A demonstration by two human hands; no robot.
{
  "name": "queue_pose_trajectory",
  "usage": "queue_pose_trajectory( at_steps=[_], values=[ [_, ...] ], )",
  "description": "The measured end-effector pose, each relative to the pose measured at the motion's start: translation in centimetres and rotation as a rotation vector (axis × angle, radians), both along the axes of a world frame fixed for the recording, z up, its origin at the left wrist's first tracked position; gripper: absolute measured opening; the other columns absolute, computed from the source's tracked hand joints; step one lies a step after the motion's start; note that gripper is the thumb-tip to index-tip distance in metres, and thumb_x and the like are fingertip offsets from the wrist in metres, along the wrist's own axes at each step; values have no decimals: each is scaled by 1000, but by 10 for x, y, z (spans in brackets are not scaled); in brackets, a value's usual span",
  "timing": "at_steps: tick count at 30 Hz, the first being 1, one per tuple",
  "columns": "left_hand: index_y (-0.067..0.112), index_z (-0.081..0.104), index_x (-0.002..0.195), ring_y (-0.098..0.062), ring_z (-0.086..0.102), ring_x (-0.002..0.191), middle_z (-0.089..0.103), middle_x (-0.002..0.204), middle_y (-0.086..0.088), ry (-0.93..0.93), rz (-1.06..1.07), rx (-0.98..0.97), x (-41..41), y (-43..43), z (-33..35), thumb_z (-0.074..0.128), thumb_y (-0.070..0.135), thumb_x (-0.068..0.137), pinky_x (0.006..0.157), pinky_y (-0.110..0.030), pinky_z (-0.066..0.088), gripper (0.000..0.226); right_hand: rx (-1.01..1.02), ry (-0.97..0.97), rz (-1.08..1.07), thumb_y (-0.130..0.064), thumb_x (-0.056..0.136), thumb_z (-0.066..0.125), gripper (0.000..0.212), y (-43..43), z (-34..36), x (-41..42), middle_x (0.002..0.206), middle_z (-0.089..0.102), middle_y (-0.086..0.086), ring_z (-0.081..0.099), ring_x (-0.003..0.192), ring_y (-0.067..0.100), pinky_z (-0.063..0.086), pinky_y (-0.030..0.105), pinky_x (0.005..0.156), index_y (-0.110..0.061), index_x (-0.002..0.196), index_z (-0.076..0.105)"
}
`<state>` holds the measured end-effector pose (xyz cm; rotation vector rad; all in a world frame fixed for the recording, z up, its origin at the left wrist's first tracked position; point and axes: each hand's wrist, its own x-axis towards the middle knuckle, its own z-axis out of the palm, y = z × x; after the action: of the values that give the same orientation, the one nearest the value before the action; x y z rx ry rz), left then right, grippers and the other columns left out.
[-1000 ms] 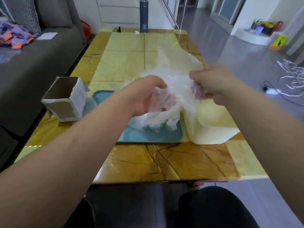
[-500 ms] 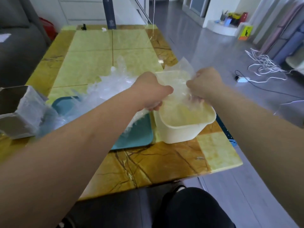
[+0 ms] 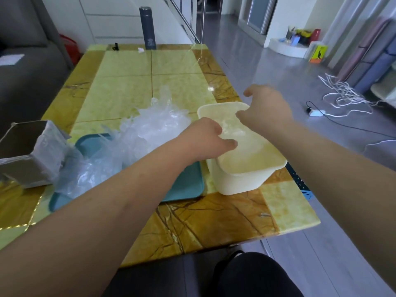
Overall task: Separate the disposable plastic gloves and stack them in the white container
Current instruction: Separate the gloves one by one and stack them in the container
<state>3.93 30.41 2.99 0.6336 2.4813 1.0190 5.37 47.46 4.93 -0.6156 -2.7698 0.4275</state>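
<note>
A heap of clear crumpled plastic gloves (image 3: 137,144) lies on a teal tray (image 3: 182,185) at the table's left-middle. To its right stands the white container (image 3: 242,181), with thin clear glove plastic (image 3: 233,130) lying inside near its far end. My left hand (image 3: 205,140) reaches over the container's left rim, fingers loosely curled and spread, resting on or just above that plastic. My right hand (image 3: 265,108) hovers over the container's far right corner, fingers apart, holding nothing.
An open grey cardboard box (image 3: 32,155) with a plastic liner lies on its side at the left edge. A dark flask (image 3: 147,28) stands at the table's far end. The table's right edge is close to the container; cables lie on the floor beyond.
Both hands held a glove over the container half a second ago; now it lies inside and the fingers have opened. The right hand has lifted away towards the far corner.
</note>
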Motion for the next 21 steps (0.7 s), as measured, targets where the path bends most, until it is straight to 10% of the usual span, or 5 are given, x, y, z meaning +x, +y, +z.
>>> queue_pose_trajectory(
  at_steps=[2, 8, 13, 17, 21],
  values=[
    [18, 63, 138, -14, 57, 123, 60, 133, 4, 11, 9, -2, -2, -1, 2, 75, 47, 89, 97, -26, 42, 58, 99, -25, 134, -23, 89, 71, 44, -6, 5, 5, 135, 56, 3, 56, 121, 28, 53, 42, 91, -25, 132, 62],
    [15, 78, 99, -7, 60, 72, 65, 81, 12, 99, 168, 144, -12, -25, -3, 67, 18, 90, 68, -23, 49, 15, 45, -756, 224, -42, 98, 67, 57, -42, -34, -3, 143, 58, 7, 57, 127, 31, 48, 42, 105, -16, 147, 56],
    [24, 78, 95, -1, 54, 46, 62, 58, 12, 51, 152, 228, -2, -48, -14, 67, 17, 93, 50, -15, 44, 13, 23, -864, 265, -25, 103, 56, 43, -44, -55, -12, 137, 60, 11, 59, 107, 30, 51, 39, 87, -13, 144, 58],
    [23, 77, 97, 0, 51, 44, 66, 61, -2, 88, 173, 311, 11, -78, -12, 66, 17, 98, 47, -11, 39, 13, 135, -719, 200, -14, 99, 50, 32, -43, -30, -28, 118, 66, 14, 66, 91, 30, 58, 40, 78, -6, 126, 65],
    [24, 77, 92, -6, 53, 49, 64, 58, -4, 233, 206, 393, 30, -113, -22, 68, 16, 97, 50, -13, 42, 13, 90, -111, 189, -13, 90, 50, 22, -68, 3, -30, 95, 69, 8, 58, 74, 25, 47, 31, 63, -10, 96, 71]
  ],
)
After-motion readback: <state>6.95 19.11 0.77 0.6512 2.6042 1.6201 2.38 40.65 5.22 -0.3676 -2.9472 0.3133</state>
